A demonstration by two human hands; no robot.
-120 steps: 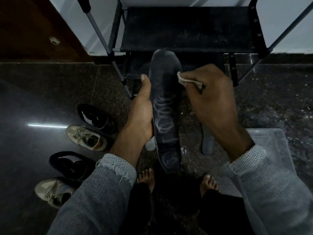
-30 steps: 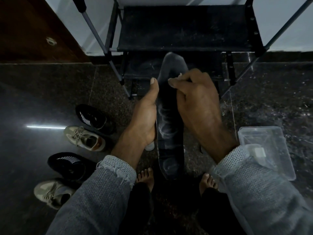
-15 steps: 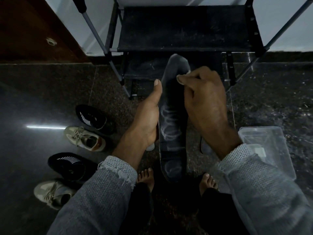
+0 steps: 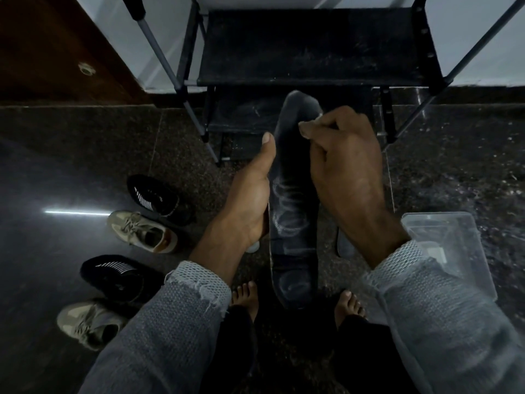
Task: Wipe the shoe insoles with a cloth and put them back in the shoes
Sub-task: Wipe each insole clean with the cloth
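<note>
A: Where is the long dark grey foam insole [image 4: 294, 200]?

B: Dead centre, held lengthwise above the dark speckled stone floor [image 4: 85, 143], toe end toward twelve o'clock, heel toward six, with pale streaks across its middle.

A: And the grips?

B: The left hand [image 4: 250, 200] grasps the insole's nine o'clock edge, thumb lying straight along it and the fingers hidden underneath. The right hand [image 4: 345, 166] is clenched on a small white cloth [image 4: 318, 116], of which only a corner shows above the knuckles, and it presses down near the toe end on the three o'clock side.

A: The shoes?

B: At eight to nine o'clock on the floor: two black knit sneakers with white stripes [image 4: 154, 199] and two beige lace-up sneakers [image 4: 142, 231], alternating in a row.

A: Anything else?

B: A second dark insole [image 4: 345, 244] peeks out under the right wrist. A clear plastic rectangular tub [image 4: 449, 245] sits at four o'clock. A black metal-framed shoe rack [image 4: 312, 46] stands at twelve, bare feet [image 4: 245, 297] at six.
</note>
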